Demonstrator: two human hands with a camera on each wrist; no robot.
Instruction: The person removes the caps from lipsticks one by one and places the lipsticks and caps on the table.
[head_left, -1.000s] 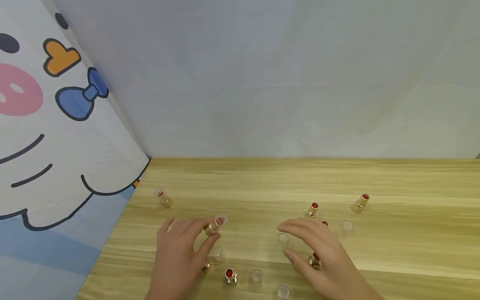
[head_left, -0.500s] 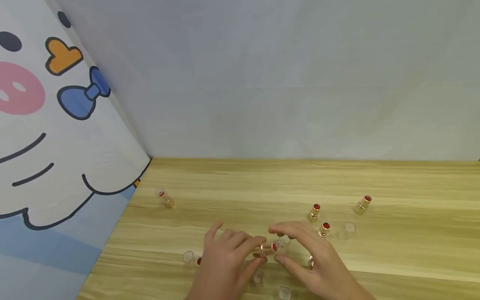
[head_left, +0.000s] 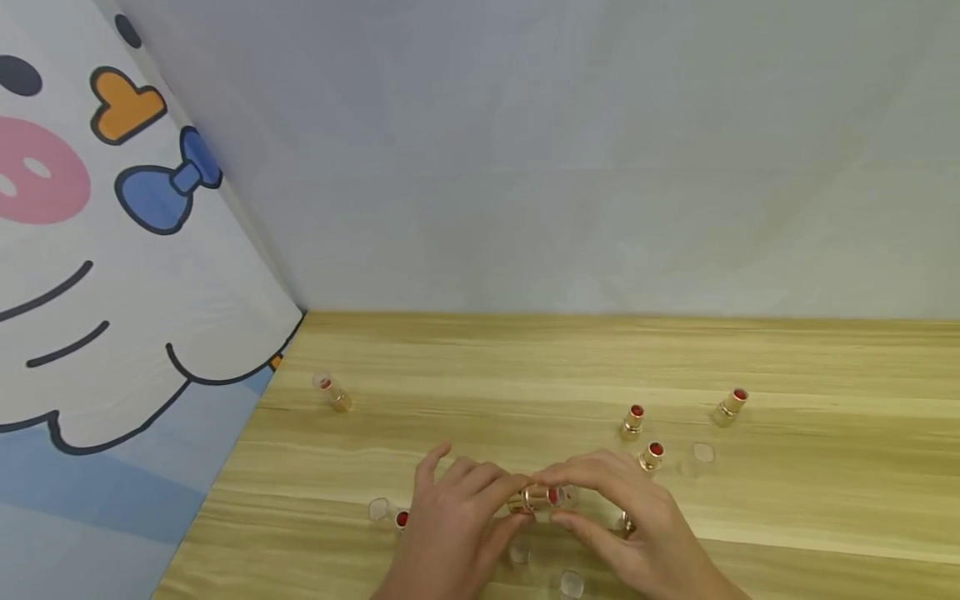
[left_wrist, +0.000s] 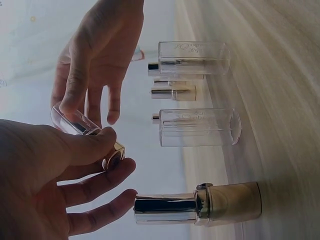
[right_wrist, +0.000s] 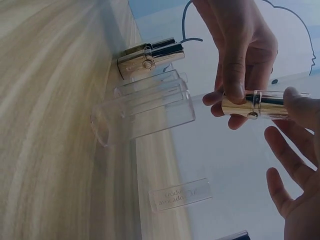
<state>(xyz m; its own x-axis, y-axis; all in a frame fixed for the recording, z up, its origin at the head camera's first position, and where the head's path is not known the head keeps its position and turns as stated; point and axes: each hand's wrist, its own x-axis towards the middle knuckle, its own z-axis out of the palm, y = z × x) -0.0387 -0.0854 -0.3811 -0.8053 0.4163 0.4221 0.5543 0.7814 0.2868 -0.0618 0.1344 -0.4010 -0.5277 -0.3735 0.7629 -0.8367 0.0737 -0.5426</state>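
Note:
A gold lipstick tube (head_left: 528, 499) with a red end lies nearly level between the two hands, over the near middle of the table. My left hand (head_left: 444, 533) pinches its gold base between thumb and forefinger. From the right, thumb and fingers of my right hand (head_left: 639, 510) pinch the clear cap (head_left: 568, 497) around the red end. In the right wrist view the lipstick (right_wrist: 265, 107) shows its gold collar inside the clear plastic. Another uncapped lipstick (head_left: 402, 520) stands beside the left hand, partly hidden by it; in the left wrist view that lipstick (left_wrist: 197, 207) is upright.
Uncapped lipsticks (head_left: 632, 422) stand at the right on the wooden table (head_left: 480, 358), one partly behind the right hand. A capped lipstick (head_left: 333, 393) stands far left. Loose clear caps (head_left: 572, 585) stand near the front, with others left and right. A cloth wall (head_left: 570, 167) closes the back.
My left hand has carried the lipstick rightward to the right hand and turned it from upright toward level. My right fingers have closed on its clear end.

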